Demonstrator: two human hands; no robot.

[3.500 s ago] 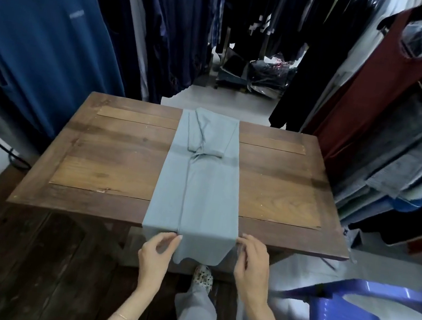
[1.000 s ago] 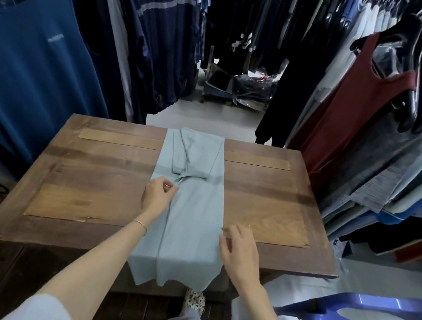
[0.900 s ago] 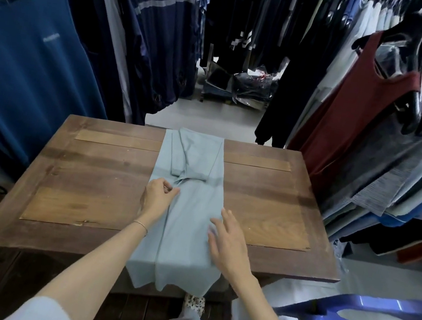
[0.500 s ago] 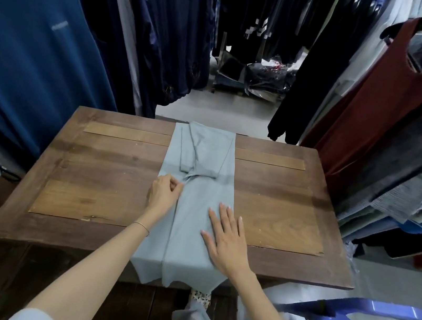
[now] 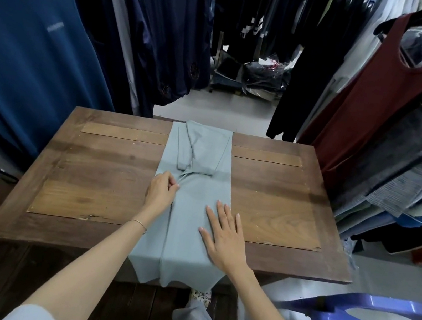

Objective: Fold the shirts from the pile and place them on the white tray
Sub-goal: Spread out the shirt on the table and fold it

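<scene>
Table [image 5: 108,171] among hanging clothes [image 5: 42,50], left hand [image 5: 161,190] pinching shirt [image 5: 204,158], right hand [image 5: 225,234] spread flat

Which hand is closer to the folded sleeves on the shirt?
Left. The left hand pinches the shirt just below the folded sleeves; the right hand lies flat lower down.

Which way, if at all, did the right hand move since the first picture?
Yes. The right hand moved from the near edge of the table forward onto the shirt, where it lies flat.
</scene>
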